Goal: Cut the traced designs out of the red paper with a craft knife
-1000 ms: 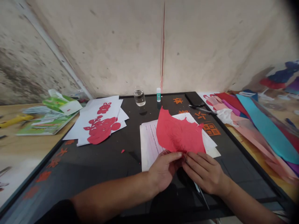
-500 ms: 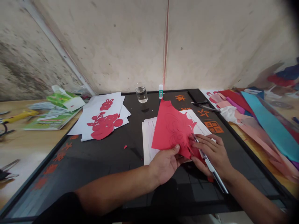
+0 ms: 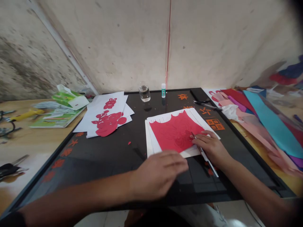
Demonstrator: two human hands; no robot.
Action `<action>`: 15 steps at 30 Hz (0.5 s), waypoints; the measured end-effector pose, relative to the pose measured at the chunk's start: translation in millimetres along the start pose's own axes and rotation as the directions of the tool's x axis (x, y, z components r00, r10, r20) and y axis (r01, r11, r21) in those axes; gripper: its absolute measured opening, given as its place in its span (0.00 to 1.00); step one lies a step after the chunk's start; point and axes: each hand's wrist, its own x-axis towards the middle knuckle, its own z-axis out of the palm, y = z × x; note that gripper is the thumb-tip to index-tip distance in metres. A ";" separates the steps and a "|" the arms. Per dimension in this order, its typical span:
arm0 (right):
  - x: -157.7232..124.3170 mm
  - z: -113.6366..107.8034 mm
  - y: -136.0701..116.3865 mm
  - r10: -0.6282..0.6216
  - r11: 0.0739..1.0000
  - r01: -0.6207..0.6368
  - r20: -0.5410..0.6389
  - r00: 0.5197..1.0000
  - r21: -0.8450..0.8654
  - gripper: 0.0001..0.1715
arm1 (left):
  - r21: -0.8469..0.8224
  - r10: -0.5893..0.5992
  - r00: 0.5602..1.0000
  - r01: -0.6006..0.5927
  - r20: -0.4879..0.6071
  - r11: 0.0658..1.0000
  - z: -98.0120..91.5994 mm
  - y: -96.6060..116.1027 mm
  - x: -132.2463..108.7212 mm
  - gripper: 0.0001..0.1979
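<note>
Cutting step: the right hand [image 3: 210, 147] grips a craft knife [image 3: 211, 166] on the red paper [image 3: 174, 134]; the left hand [image 3: 158, 175] hovers open, and the sheet likely needs pinning flat

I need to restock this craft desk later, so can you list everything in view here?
cutting mat: one, black with orange characters, centre of view
red sheet: one, red, flat on the white sheets
white sheets: a small stack, white, mid-mat
cut-outs: two, red, on white paper at the mat's left rear
glass: one, clear, at the mat's rear
glue stick: one, white and green, beside the glass
paper strips: many, blue, pink, red, purple, right of the mat
tissue pack: one, green, far left
silver knife: one, silver, in the right hand
left hand: one, open, blurred, over the mat's near edge
right hand: one, on the red sheet, gripping the silver knife
</note>
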 end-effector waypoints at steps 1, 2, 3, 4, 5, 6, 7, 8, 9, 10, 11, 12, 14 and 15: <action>-0.3 -3.9 -0.9 0.007 1.000 -0.007 -0.014 1.000 0.007 0.13 | 0.242 0.093 0.996 -0.086 -0.016 0.966 -7.7 -9.6 6.8 0.17; -0.1 -8.4 -2.4 0.024 0.999 -0.023 -0.040 0.999 0.025 0.12 | 0.422 0.118 0.993 -0.102 -0.014 0.901 -13.4 -20.8 14.7 0.18; 0.7 -12.9 -4.1 0.058 0.996 -0.054 -0.073 0.996 0.066 0.11 | 0.540 0.133 0.991 -0.109 -0.006 0.835 -16.8 -32.3 22.7 0.18; 2.3 -16.8 -5.9 0.118 0.985 -0.105 -0.095 0.988 0.139 0.12 | 0.601 0.127 0.992 -0.106 0.007 0.792 -18.1 -43.0 29.6 0.18; 4.6 -19.5 -7.5 0.206 0.954 -0.178 -0.099 0.973 0.239 0.13 | 0.627 0.110 0.994 -0.097 0.019 0.773 -17.5 -52.0 34.9 0.18; 7.5 -20.6 -8.8 0.307 0.898 -0.264 -0.071 0.949 0.353 0.15 | 0.631 0.093 0.995 -0.096 0.037 0.770 -15.6 -59.1 38.3 0.20; 11.0 -19.8 -9.8 0.403 0.817 -0.351 -0.016 0.915 0.457 0.16 | 0.620 0.075 0.996 -0.095 0.057 0.779 -12.9 -64.1 39.9 0.22; 14.6 -17.3 -10.5 0.482 0.725 -0.433 0.055 0.874 0.536 0.17 | 0.599 0.059 0.996 -0.091 0.072 0.795 -10.1 -67.4 40.0 0.24; 18.2 -13.3 -11.2 0.541 0.635 -0.500 0.122 0.832 0.589 0.18 | 0.570 0.043 0.996 -0.083 0.083 0.818 -7.4 -69.5 39.0 0.25; 21.5 -8.6 -12.1 0.583 0.556 -0.548 0.176 0.793 0.625 0.18 | 0.532 0.031 0.996 -0.073 0.087 0.844 -5.0 -70.9 37.4 0.26; 24.0 -3.6 -13.2 0.611 0.492 -0.576 0.212 0.763 0.653 0.19 | 0.488 0.020 0.997 -0.055 0.078 0.871 -3.3 -71.9 35.6 0.26; 25.5 1.0 -14.6 0.632 0.444 -0.593 0.234 0.739 0.672 0.20 | 0.439 0.010 0.998 -0.035 0.058 0.898 -2.0 -72.9 34.0 0.26; 25.7 7.2 -18.5 0.696 0.407 -0.631 0.224 0.683 0.660 0.19 | 0.344 0.001 1.000 -0.008 0.020 0.939 -1.0 -75.1 32.1 0.25; 24.7 8.5 -20.7 0.730 0.417 -0.657 0.199 0.654 0.628 0.17 | 0.303 -0.001 1.000 -0.001 0.006 0.953 -0.9 -76.2 31.8 0.25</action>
